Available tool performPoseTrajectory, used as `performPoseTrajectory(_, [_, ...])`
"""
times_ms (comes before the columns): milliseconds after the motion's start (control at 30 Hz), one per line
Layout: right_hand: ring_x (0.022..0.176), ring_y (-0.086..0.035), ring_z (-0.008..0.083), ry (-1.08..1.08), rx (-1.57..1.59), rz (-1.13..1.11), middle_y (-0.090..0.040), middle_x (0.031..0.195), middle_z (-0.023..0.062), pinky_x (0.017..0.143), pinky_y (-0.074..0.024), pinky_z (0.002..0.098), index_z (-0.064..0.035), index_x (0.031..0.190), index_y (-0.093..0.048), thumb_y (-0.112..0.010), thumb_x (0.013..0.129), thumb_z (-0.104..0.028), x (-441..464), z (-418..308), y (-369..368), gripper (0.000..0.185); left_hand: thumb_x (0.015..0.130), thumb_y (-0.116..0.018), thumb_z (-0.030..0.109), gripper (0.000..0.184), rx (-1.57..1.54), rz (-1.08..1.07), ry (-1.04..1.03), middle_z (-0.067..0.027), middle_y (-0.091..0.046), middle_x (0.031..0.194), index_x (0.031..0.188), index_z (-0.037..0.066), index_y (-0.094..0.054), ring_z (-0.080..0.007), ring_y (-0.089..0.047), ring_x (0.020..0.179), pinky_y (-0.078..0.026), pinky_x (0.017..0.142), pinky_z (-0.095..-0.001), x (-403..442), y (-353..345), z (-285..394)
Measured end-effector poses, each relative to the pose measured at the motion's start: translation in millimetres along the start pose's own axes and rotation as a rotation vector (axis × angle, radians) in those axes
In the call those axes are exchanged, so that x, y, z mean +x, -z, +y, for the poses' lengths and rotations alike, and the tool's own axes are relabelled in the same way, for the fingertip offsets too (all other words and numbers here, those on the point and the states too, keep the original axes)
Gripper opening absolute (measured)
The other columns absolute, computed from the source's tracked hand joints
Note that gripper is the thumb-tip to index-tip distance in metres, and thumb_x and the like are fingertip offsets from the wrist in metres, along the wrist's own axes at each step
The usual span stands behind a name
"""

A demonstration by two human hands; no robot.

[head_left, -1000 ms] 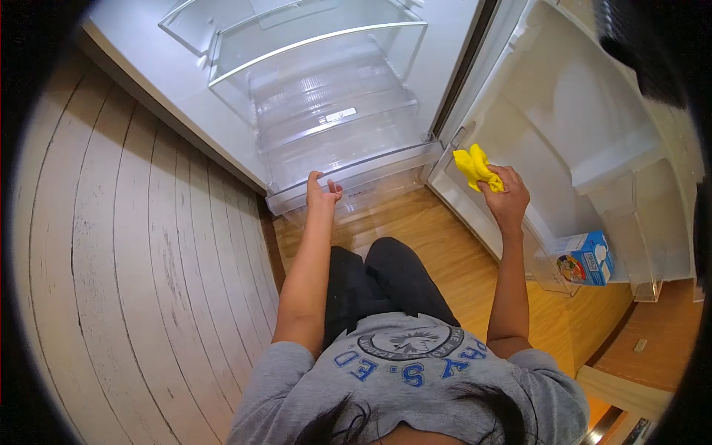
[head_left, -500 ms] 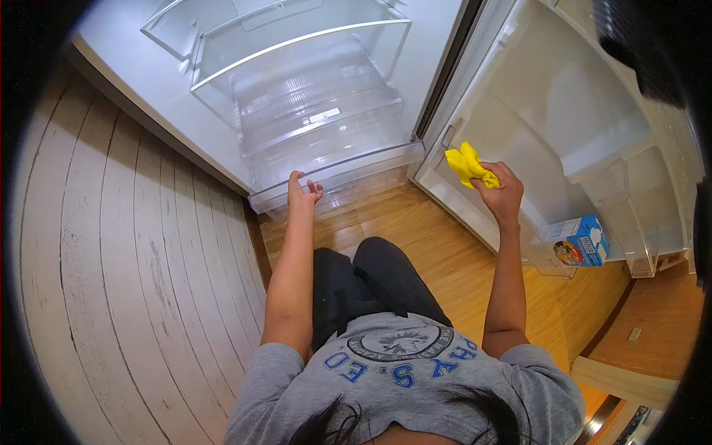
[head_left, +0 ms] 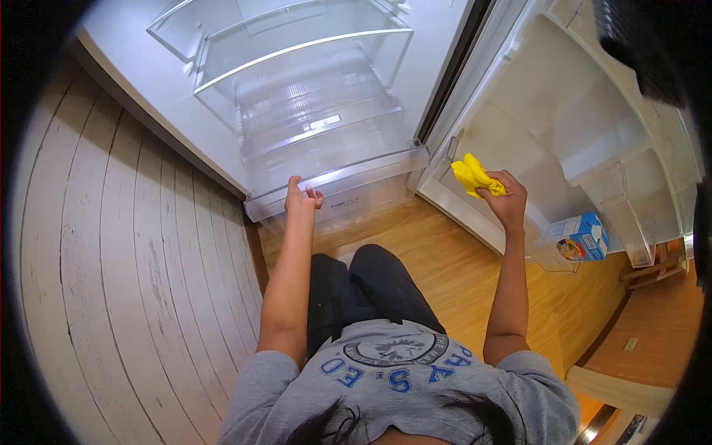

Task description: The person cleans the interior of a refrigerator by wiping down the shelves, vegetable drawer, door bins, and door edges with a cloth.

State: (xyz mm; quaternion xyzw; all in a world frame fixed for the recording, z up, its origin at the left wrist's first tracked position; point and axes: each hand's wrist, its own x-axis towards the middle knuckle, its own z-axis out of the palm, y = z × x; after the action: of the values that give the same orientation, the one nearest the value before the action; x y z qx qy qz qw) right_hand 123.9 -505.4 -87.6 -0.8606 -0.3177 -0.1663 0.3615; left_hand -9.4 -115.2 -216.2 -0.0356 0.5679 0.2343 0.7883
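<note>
My left hand (head_left: 302,197) is at the front edge of a clear drawer (head_left: 371,172) low in the fridge, toward its left end, with its fingers curled at the rim. In my right hand (head_left: 508,199) is a bunched yellow cloth (head_left: 475,176), pinched between thumb and fingers. That hand is raised in front of the inner side of the open fridge door (head_left: 541,111). Behind the drawer front, the clear drawer bottom and ribbed plastic show through.
Above the drawer is a glass shelf (head_left: 304,48). A blue box (head_left: 584,237) stands in the door's lower bin at the right. White wooden boards (head_left: 141,245) run along the left. Wood flooring (head_left: 460,274) lies beyond my knees.
Against the earliest frame, the view has shifted, and the drawer front's printed label shows more clearly. My left hand stays at the drawer edge; the cloth remains in my right hand.
</note>
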Motion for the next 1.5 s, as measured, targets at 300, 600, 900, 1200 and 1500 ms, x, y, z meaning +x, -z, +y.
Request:
performPoseTrajectory(300, [0.074,-0.061,0.0173,0.005,0.037,0.007,-0.063,0.081,0.0066,0.069,-0.0476,0.0259,-0.0040,0.089,-0.064,-0.076,0.058,-0.001,0,1,-2,0.033,0.060,-0.074,0.015,0.059,0.042,0.017,0.070,-0.0104,-0.041,0.104,0.109,0.016,-0.042,-0.0160,-0.047,0.066,-0.039,0.064,-0.0391,-3,15,4])
performPoseTrajectory(600, [0.075,-0.061,0.0167,0.033,0.035,0.003,-0.062,0.081,0.0069,0.069,-0.0470,0.0255,-0.0022,0.089,-0.064,-0.074,0.059,0.001,1,0,-1,0.032,0.058,-0.075,0.015,0.057,0.171,0.021,-0.102,-0.0099,-0.045,0.096,0.106,0.010,-0.044,-0.0142,-0.048,0.059,-0.039,0.054,-0.0363,-21,69,-15])
performPoseTrajectory(900, [0.076,-0.061,0.0211,0.042,0.034,0.006,-0.062,0.082,0.0059,0.068,-0.0480,0.0275,-0.0075,0.090,-0.064,-0.076,0.059,-0.006,0,3,-3,0.034,0.062,-0.072,0.015,0.054,0.046,0.023,-0.005,-0.0088,-0.042,0.100,0.108,0.012,-0.044,-0.0138,-0.048,0.060,-0.041,0.060,-0.0369,-74,110,-37])
performPoseTrajectory(1200, [0.084,-0.058,0.0172,0.255,-0.124,-0.034,-0.061,0.091,0.0094,0.074,-0.0462,0.0253,-0.0006,0.093,-0.062,-0.063,0.070,0.008,8,-33,0,0.025,0.067,-0.071,0.011,0.045,0.000,-0.136,-0.138,-0.0075,-0.048,0.085,0.103,0.008,-0.044,-0.0145,-0.048,0.059,-0.044,0.061,-0.0343,-152,175,-34])
performPoseTrajectory(1500, [0.090,-0.053,0.0268,0.923,0.358,-0.825,-0.059,0.095,0.0083,0.075,-0.0449,0.0390,-0.0093,0.099,-0.061,-0.065,0.073,-0.024,-5,-206,-220,0.030,0.074,-0.065,0.014,0.017,0.117,-0.217,-0.183,-0.0075,-0.059,0.081,0.084,0.005,-0.054,-0.0178,-0.056,0.061,-0.048,0.067,-0.0342,-182,228,-42])
